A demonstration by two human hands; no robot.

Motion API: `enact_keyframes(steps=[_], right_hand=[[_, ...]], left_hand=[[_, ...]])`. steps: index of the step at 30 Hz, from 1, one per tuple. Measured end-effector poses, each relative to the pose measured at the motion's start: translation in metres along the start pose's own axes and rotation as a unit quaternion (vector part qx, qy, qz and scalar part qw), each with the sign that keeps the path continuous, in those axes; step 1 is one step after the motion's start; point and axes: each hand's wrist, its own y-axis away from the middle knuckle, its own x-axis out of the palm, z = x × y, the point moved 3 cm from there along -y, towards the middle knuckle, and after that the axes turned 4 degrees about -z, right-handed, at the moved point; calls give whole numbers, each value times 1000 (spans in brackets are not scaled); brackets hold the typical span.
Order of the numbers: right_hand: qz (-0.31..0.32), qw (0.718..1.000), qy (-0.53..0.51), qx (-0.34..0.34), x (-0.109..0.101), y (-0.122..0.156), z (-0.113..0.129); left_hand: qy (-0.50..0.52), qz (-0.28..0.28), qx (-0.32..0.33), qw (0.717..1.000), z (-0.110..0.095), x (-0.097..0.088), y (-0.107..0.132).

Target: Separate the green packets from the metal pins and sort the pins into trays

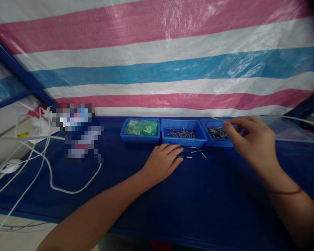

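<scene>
A left hand [163, 162] rests palm down, fingers loosely spread, at the ends of a few loose pins [188, 157] on a blue table [199, 198]. The right hand [253, 144], thumb and forefinger pressed together, appears to pinch a thin pin [214, 118] above the right tray [216, 143]. Work looks to be in its early stages: only a handful of pins lie out, while many metal pieces remain in the middle tray [184, 142] and the right one.

pins [188, 157] before middle bin [189, 142] | cables [68, 192] left | sheet [157, 73] behind
</scene>
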Motion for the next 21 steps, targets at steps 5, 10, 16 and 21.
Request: enact_keyframes(steps=[5, 10, 16, 21], right_hand=[[48, 996, 47, -54, 8, 0, 1], [121, 985, -36, -116, 8, 11, 40], [265, 945, -81, -175, 26, 32, 61], [249, 949, -56, -186, 42, 43, 60]], left_hand=[[-31, 19, 11, 999, 1, 6, 0], [-37, 30, 17, 999, 1, 6, -1], [-50, 40, 18, 998, -2, 7, 1], [16, -1, 0, 1000, 1, 7, 3]])
